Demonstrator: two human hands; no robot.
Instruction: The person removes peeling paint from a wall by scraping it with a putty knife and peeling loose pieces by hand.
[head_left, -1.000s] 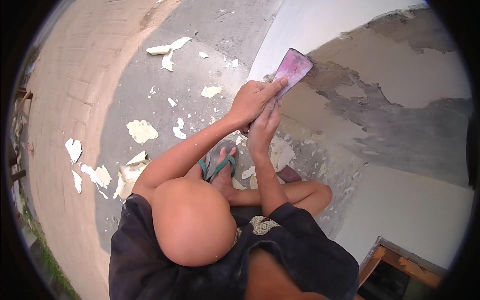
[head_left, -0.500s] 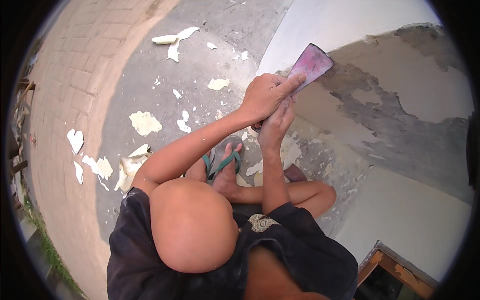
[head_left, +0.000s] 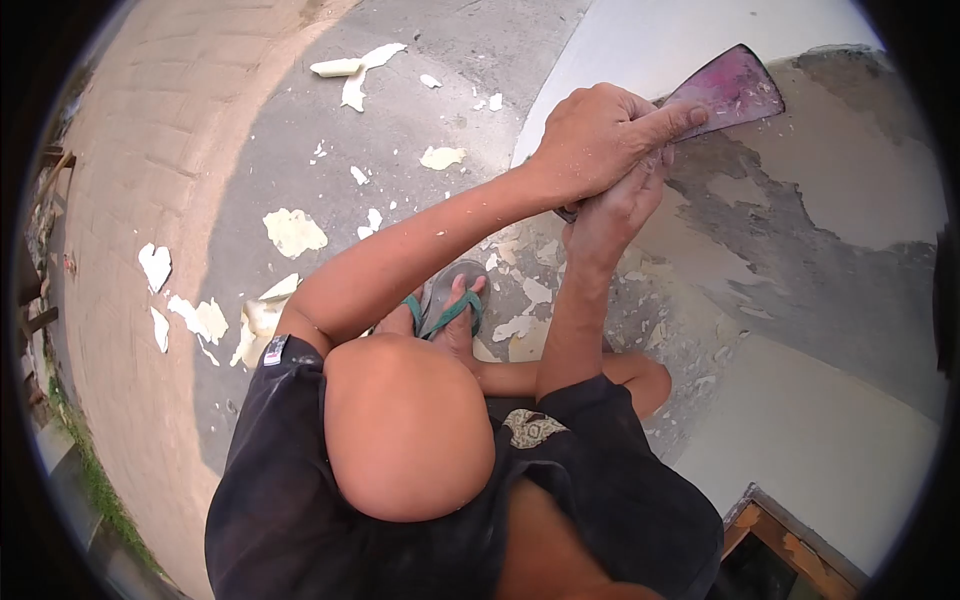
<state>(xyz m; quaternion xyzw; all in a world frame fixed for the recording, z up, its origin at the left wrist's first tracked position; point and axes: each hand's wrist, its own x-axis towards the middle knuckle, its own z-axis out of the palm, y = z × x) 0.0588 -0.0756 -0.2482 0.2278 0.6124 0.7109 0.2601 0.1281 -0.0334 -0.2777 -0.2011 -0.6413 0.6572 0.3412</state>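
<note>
A scraper with a wide pinkish blade (head_left: 735, 92) lies against the wall (head_left: 860, 170), where the paint is gone in patches and grey and brown show. My left hand (head_left: 600, 140) is closed round the scraper, its thumb stretched along the base of the blade. Just below it, my right hand (head_left: 620, 210) is also closed on the tool, touching the left. Most of the handle is hidden by both hands; small crumbs sit on the blade.
Peeled paint flakes (head_left: 295, 232) lie scattered over the grey floor (head_left: 300, 160). My sandalled foot (head_left: 457, 305) is below my hands. At the lower right is a wooden frame (head_left: 795, 545) with a dark opening. Brick paving (head_left: 140, 180) runs along the left.
Both hands and the scraper have moved to the right and up along the wall, and the blade has turned more to the right. Both hands have kept their hold. Crumbs now show on the blade.
</note>
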